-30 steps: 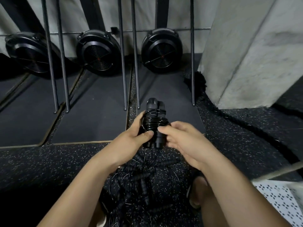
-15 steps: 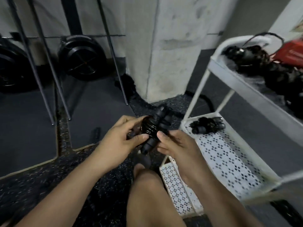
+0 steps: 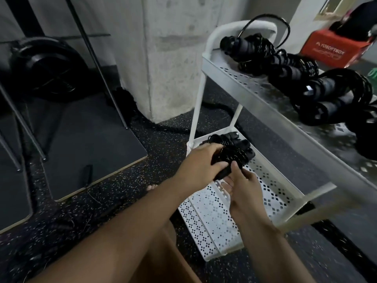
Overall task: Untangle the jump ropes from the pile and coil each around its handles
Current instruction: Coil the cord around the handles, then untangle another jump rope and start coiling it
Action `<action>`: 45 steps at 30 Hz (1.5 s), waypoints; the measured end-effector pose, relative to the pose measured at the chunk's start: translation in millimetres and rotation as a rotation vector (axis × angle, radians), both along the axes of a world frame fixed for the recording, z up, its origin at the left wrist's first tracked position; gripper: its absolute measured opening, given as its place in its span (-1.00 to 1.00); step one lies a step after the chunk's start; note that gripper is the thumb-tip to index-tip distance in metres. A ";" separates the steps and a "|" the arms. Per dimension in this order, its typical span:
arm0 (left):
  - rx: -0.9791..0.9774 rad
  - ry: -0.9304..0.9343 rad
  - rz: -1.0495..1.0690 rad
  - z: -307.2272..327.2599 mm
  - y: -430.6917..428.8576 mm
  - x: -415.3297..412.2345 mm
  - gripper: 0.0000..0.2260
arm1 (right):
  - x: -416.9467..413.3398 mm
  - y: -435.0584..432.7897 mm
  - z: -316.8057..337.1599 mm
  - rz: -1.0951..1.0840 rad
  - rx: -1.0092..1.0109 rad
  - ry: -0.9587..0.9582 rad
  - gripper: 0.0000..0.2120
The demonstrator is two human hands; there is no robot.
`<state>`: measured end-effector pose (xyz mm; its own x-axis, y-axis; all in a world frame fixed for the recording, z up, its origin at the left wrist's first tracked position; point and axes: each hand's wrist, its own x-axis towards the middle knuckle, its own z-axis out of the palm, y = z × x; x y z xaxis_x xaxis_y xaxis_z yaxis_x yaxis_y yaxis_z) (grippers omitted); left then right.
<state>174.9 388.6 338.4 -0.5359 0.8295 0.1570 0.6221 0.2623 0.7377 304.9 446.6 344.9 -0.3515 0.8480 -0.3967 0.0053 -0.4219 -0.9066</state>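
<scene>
Gripping a coiled jump rope [image 3: 232, 155] in both hands: clasping its upper side with the left hand [image 3: 201, 166], fingers curled over the coils, and pinching its lower handle end with the right hand [image 3: 243, 186], thumb pressing on top. Holding it just above the far end of a white cart's middle shelf [image 3: 271, 180], right beside another coiled bundle [image 3: 225, 138] lying in that shelf. Seeing several more wound ropes [image 3: 285, 68] piled in the top shelf [image 3: 255, 92], near a red box [image 3: 336, 48].

Upper-tray ropes [image 3: 285, 73] — blurred, cut off right.
</scene>
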 end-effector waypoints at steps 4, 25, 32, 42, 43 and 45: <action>-0.064 0.080 -0.106 -12.0 25.7 1.5 -0.28 | -2.7 8.0 -6.0 -0.116 -0.062 0.068 -0.72; -0.030 0.224 -0.022 -7.8 -50.4 -35.7 -0.46 | 29.0 -19.1 5.8 0.073 0.551 -0.271 -0.50; -0.008 -0.042 0.289 -37.3 -182.7 -90.4 -0.77 | -24.0 -76.3 4.9 0.409 0.733 -0.174 -0.77; -0.214 -0.272 0.627 -157.5 -315.6 -139.2 -0.85 | -194.9 -163.5 -117.2 1.295 0.630 -0.433 -0.90; -0.262 -0.277 0.631 -177.1 -321.3 -140.1 -0.84 | -208.4 -169.5 -134.6 1.372 0.632 -0.473 -0.88; -0.359 -0.316 0.609 -218.0 -329.5 -135.4 -0.85 | -230.7 -178.8 -173.8 1.527 0.651 -0.557 -0.85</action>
<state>39.5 59.1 120.3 -0.8883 0.3457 -0.3025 0.0658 0.7475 0.6610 74.2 267.8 171.1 -0.8677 -0.0283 -0.4962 0.3577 0.6575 -0.6631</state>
